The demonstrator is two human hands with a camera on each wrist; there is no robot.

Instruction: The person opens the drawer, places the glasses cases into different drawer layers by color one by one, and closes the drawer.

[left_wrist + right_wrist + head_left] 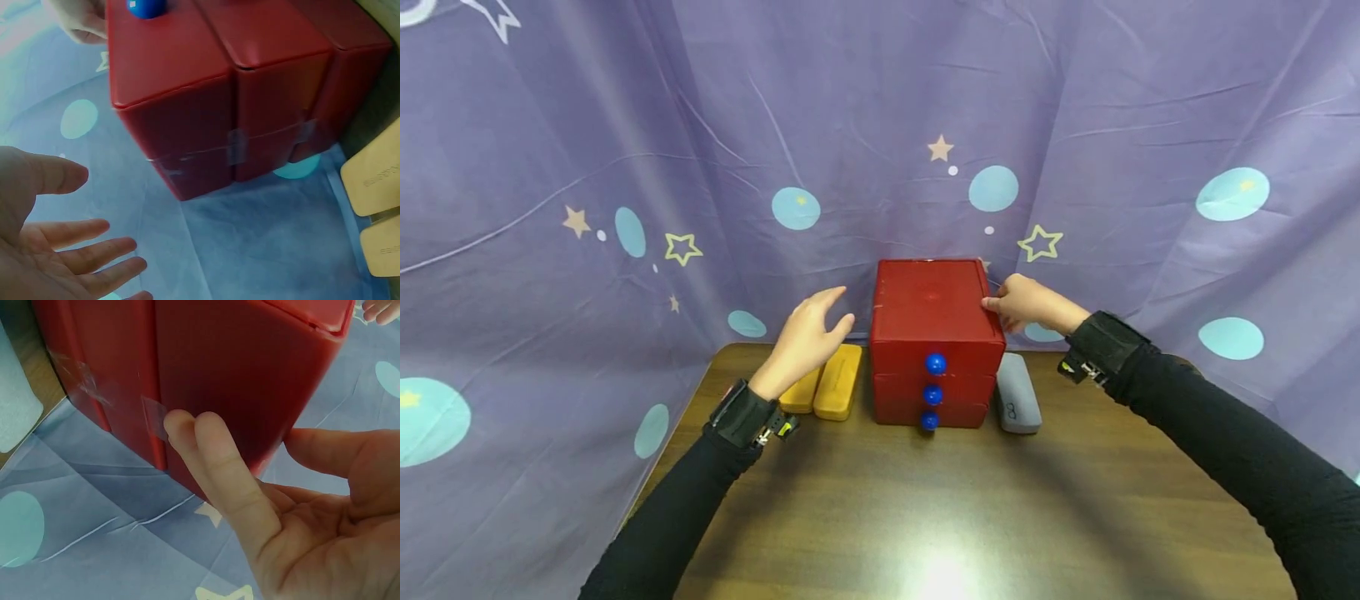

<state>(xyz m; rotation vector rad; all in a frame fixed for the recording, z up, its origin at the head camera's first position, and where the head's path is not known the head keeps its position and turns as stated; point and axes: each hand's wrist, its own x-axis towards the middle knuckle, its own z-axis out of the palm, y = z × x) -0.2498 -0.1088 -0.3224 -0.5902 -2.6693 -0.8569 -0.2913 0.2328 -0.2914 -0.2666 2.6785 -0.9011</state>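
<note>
Red drawer box (934,312): centre of frame, on bench (925,517), three blue knobs (935,363) facing the viewer.
Right hand (1026,302): fingers (206,456) straight, pressed flat to the box's right side near its top edge.
Left hand (805,337): left of box, fingers (94,250) spread wide, apart from it, holding nothing.
Yellow cases (827,383): below left hand.
Grey case (1017,396): right of box.

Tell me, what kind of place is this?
Probably a staged recording corner, not a lived-in room: a wooden table ringed by a purple star-print curtain, holding a red drawer box and a few cases, with a camera band on each of the person's wrists.
</note>
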